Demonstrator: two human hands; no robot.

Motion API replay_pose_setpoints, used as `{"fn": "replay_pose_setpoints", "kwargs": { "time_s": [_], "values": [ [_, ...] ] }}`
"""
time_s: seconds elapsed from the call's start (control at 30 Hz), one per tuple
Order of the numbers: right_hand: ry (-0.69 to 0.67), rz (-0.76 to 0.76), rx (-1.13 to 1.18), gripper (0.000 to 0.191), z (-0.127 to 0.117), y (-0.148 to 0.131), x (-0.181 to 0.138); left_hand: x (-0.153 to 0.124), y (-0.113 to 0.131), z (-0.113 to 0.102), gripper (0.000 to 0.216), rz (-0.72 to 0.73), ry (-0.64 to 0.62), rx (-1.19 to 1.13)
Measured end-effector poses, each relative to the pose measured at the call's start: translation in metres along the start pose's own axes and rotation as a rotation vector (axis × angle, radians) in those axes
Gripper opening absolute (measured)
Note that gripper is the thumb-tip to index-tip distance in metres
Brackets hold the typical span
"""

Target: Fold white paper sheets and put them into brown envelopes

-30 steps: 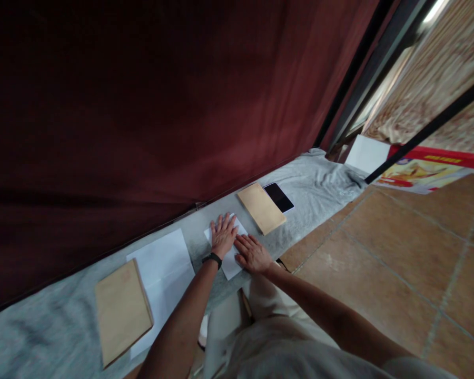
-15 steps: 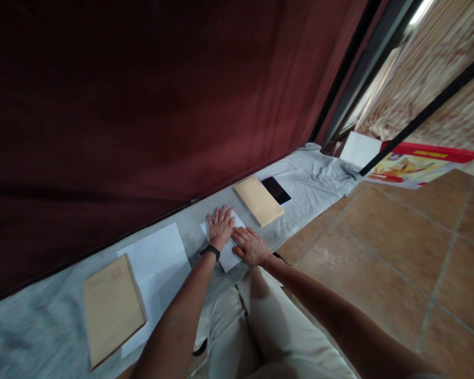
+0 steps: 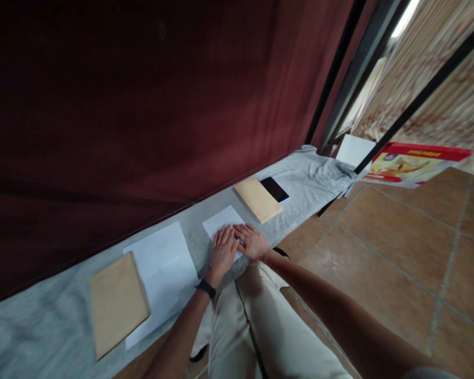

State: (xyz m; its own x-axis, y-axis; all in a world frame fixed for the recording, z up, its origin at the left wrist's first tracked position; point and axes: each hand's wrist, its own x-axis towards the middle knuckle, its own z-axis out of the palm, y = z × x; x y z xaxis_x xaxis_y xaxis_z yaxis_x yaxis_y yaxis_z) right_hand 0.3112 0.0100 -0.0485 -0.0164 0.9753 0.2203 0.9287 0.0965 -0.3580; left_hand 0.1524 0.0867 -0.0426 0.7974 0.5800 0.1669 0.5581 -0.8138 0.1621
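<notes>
A small folded white sheet (image 3: 222,219) lies on a grey cloth-covered ledge (image 3: 43,326). My left hand (image 3: 223,251) lies flat on the sheet's near edge, fingers stretched out; a black band circles its wrist. My right hand (image 3: 252,241) rests flat beside it on the same near edge, fingers spread, its fingertips touching the left hand's. Neither hand holds anything. To the right of the sheet lies a tan envelope (image 3: 257,199) with a dark phone (image 3: 274,189) next to it.
Left of my hands lie a larger white sheet (image 3: 161,273) and a second tan envelope (image 3: 116,302) overlapping it. A dark red curtain (image 3: 142,105) hangs behind the ledge. A red and yellow box (image 3: 413,163) and tiled floor (image 3: 398,252) are to the right.
My left hand has slid from the far part of the folded sheet back to its near edge, uncovering the sheet. My right hand moved slightly towards it. The camera shifted a little.
</notes>
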Motion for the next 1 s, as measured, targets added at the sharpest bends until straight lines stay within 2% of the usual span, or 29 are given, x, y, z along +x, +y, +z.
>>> {"fn": "replay_pose_setpoints", "kwargs": {
  "time_s": [0.1,0.2,0.43,1.0],
  "values": [
    [0.008,-0.002,0.0,0.054,-0.001,0.0,-0.001,-0.028,0.006,-0.002,0.055,0.023,-0.017,0.026],
    [0.019,-0.002,-0.001,0.051,-0.001,-0.001,-0.001,-0.039,0.007,-0.002,0.055,0.026,-0.003,0.068],
    [0.039,-0.004,-0.03,0.05,0.003,0.0,-0.003,-0.038,0.007,0.002,0.058,0.029,0.01,0.1],
    [0.078,-0.013,-0.156,0.047,0.007,0.0,-0.007,-0.037,0.01,-0.007,0.068,-0.002,-0.133,0.13]
  ]
}}
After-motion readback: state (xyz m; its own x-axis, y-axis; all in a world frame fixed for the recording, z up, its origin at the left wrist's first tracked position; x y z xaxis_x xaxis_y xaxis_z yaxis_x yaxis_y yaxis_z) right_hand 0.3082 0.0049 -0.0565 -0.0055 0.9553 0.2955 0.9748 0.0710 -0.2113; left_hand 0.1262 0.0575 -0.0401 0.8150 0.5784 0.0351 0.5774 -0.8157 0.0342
